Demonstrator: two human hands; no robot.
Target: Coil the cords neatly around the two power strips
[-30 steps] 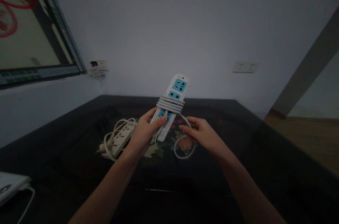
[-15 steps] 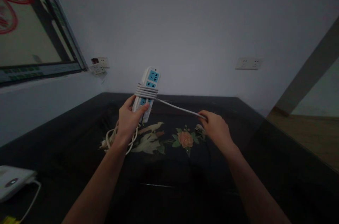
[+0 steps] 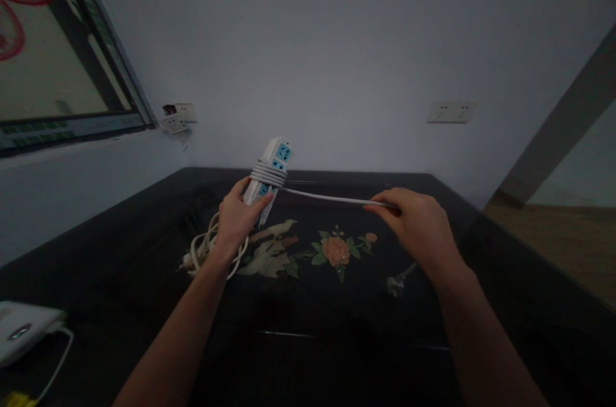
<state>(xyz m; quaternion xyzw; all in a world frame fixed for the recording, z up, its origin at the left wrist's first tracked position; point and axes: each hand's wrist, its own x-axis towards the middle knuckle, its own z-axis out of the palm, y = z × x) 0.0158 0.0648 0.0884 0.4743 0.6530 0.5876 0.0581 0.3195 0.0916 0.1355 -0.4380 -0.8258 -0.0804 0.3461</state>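
Note:
My left hand (image 3: 239, 211) grips the lower end of a white power strip (image 3: 283, 152) with blue sockets, tilted above the dark table. Several turns of its white cord (image 3: 332, 198) are wound around the strip's middle. From there the cord runs nearly straight to my right hand (image 3: 416, 221), whose thumb and fingers pinch it. A plug (image 3: 396, 285) on a short piece of cord hangs below my right hand. Behind my left wrist lies a loose coil of cream cable (image 3: 196, 246), partly hidden by the arm.
The glossy black table (image 3: 308, 362) bears a painted flower (image 3: 335, 251). A white device (image 3: 26, 330) with a cable sits at the left edge. Wall sockets (image 3: 451, 112) are on the back wall, more hang loose (image 3: 174, 124) near the window (image 3: 58, 73).
My right hand has moved right and slightly nearer, holding the cord out straighter. The strip has dipped and tilted a little. The plug has come into view below my right hand.

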